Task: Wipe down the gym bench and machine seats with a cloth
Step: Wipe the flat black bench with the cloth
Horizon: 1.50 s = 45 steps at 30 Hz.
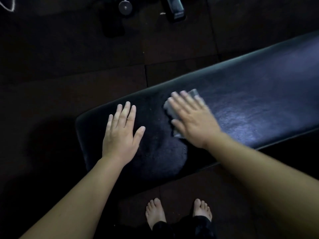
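Note:
A long black padded gym bench (259, 94) runs from the lower left up to the right edge. My right hand (191, 118) lies flat with straight fingers on a grey cloth (196, 94), pressing it onto the pad near the bench's left end; the hand looks blurred. The cloth shows at the fingertips and beside the thumb. My left hand (122, 133) rests flat on the pad to the left of the cloth, fingers spread, holding nothing. A duller patch of the pad (162, 152) lies between my two wrists.
Dark rubber floor tiles (86, 66) surround the bench. A round weight or dumbbell end (125, 7) and a black machine part (175, 7) sit on the floor at the top. My bare feet (179, 213) stand just in front of the bench.

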### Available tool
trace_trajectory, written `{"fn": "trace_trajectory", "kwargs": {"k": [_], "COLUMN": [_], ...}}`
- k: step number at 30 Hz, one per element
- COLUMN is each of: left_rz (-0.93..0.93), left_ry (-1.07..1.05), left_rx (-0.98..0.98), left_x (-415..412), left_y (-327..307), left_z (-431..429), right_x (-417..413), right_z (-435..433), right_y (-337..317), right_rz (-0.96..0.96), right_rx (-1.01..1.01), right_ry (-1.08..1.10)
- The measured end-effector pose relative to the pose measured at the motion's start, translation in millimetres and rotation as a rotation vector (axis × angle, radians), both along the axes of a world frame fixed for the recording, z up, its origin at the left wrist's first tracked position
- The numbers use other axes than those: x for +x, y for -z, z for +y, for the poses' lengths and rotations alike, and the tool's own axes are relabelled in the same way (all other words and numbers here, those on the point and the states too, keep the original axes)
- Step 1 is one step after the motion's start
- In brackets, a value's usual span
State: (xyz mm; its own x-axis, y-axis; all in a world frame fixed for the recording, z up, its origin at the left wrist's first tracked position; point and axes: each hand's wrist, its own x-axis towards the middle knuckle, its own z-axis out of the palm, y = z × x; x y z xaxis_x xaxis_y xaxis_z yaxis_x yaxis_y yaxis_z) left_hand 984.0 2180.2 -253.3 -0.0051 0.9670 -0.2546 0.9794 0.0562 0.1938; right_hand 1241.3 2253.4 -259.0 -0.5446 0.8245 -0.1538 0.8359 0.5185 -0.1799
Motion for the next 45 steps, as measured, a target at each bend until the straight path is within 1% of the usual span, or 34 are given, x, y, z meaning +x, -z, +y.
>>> {"fn": "trace_trajectory", "kwargs": {"k": [1,4,6,7,9,12,14,15,16,17,18,20,22,23,24,25,28,30,31,32,33,35,37,38,39,40,41,43,45], "left_rz": [0.005,0.024,0.025,0.024,0.027,0.022,0.034,0.039,0.042,0.043,0.044,0.045,0.048,0.045,0.044,0.044,0.049,0.062,0.065,0.062,0.057,0.061,0.072,0.073,0.073,0.075,0.078,0.081,0.085], "left_ry": [-0.01,-0.045,-0.067,-0.079,-0.083,-0.075,-0.066,-0.065,-0.063,-0.063,-0.065,-0.068,-0.069,-0.067,-0.065,-0.062,-0.062,-0.063,-0.063,-0.063,-0.063,-0.063,-0.063,-0.063,-0.063,-0.064,-0.065,-0.064,-0.063], "left_rx": [0.0,0.003,0.008,0.01,0.008,0.011,0.026,0.03,0.033,0.036,0.039,0.046,0.057,0.061,0.062,0.063,0.071,0.073,0.074,0.072,0.071,0.075,0.082,0.082,0.082,0.083,0.083,0.081,0.086], "left_x": [-7.2,-30.3,-44.6,-50.4,-57.0,-59.9,-59.8,-59.7,-60.0,-59.9,-59.6,-59.2,-59.2,-59.1,-58.9,-59.1,-58.0,-57.5,-57.2,-57.2,-57.4,-57.7,-57.3,-57.3,-57.0,-56.9,-57.0,-56.8,-56.3], "left_y": [0.3,2.2,4.1,4.8,6.7,9.8,12.3,12.9,13.8,15.1,16.1,17.4,17.9,18.7,18.7,18.4,18.9,18.0,18.0,18.3,18.8,19.3,19.7,19.5,19.1,18.5,18.0,18.2,18.3], "left_z": [-2.7,-10.0,-14.8,-17.1,-20.6,-23.5,-24.3,-24.8,-25.0,-24.9,-25.1,-24.9,-24.4,-24.4,-25.0,-25.9,-26.7,-27.2,-26.9,-26.5,-26.1,-26.6,-26.5,-26.4,-26.2,-26.5,-27.0,-27.3,-27.6], "right_x": [13.1,23.5,-12.6,-36.6,-83.7,-126.3,-112.3,-94.9,-75.8,-58.0,-44.1,-31.4,-51.8,-68.7,-84.6,-98.0,-107.4,-80.4,-59.2,-38.2,-19.5,4.3,-8.3,-26.6,-46.5,-66.4,-85.2,-110.3,-104.7], "right_z": [16.0,61.8,71.9,70.0,50.2,-17.9,-55.8,-57.0,-46.5,-28.6,-5.1,42.3,63.6,61.8,52.5,35.9,-38.1,-66.3,-62.9,-52.0,-36.4,-1.6,18.5,19.8,15.2,3.9,-14.6,-70.7,-126.1], "right_y": [2.1,0.3,-1.0,-1.5,-3.1,-7.8,-10.2,-10.4,-8.1,-4.4,-0.9,-1.3,-0.1,1.0,1.6,1.3,-3.7,-9.2,-8.8,-7.1,-4.8,-3.9,-2.5,-1.1,0.1,0.6,-0.1,-2.7,-9.3], "right_rz": [-0.008,-0.023,-0.059,-0.059,-0.029,-0.01,0.0,0.007,0.005,-0.007,-0.01,-0.014,-0.049,-0.046,-0.037,-0.02,-0.022,-0.034,-0.029,-0.036,-0.045,-0.036,-0.054,-0.054,-0.049,-0.041,-0.028,-0.008,0.011], "right_rx": [0.022,0.012,0.011,0.013,0.006,-0.01,-0.024,-0.039,-0.041,-0.026,0.0,0.003,0.01,0.016,0.02,0.028,0.02,-0.009,-0.021,-0.027,-0.018,-0.002,0.005,0.01,0.01,0.007,0.009,0.0,-0.014], "right_ry": [0.048,0.34,0.495,0.508,0.396,0.063,-0.151,-0.243,-0.28,-0.254,-0.162,0.139,0.366,0.402,0.387,0.322,0.012,-0.191,-0.24,-0.23,-0.164,0.113,0.402,0.508,0.569,0.569,0.5,0.26,0.029]}}
